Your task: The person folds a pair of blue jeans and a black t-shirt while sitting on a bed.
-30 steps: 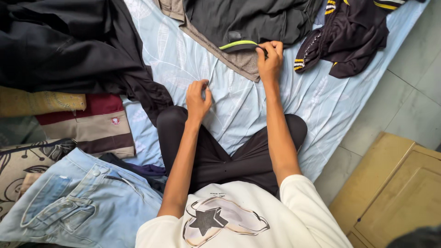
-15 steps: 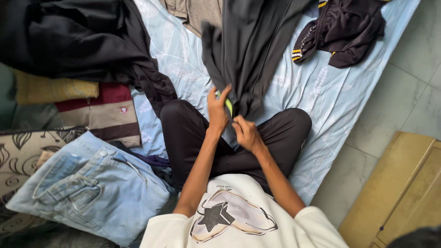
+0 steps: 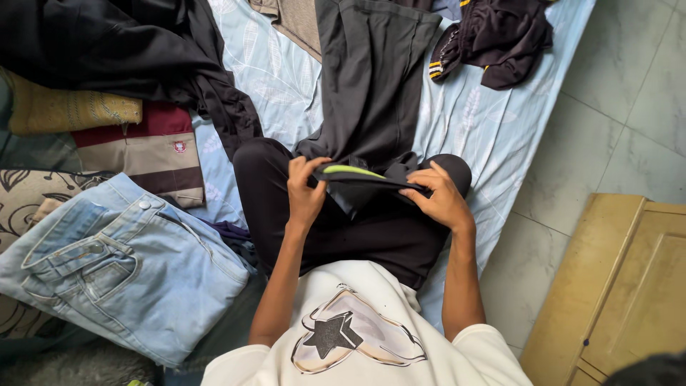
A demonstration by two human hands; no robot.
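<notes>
Hands, left (image 3: 305, 193) and right (image 3: 439, 199), both grip dark garment (image 3: 371, 93) at waistband (lime trim); folding barely begun, rest unfolded.

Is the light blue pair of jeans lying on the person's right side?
No, the jeans lie at the person's left, beside the left hand.

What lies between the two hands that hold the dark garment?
In the head view, the dark garment's waistband with its lime-green stripe spans from the left hand to the right hand; the person's dark trousers lie beneath.
</notes>
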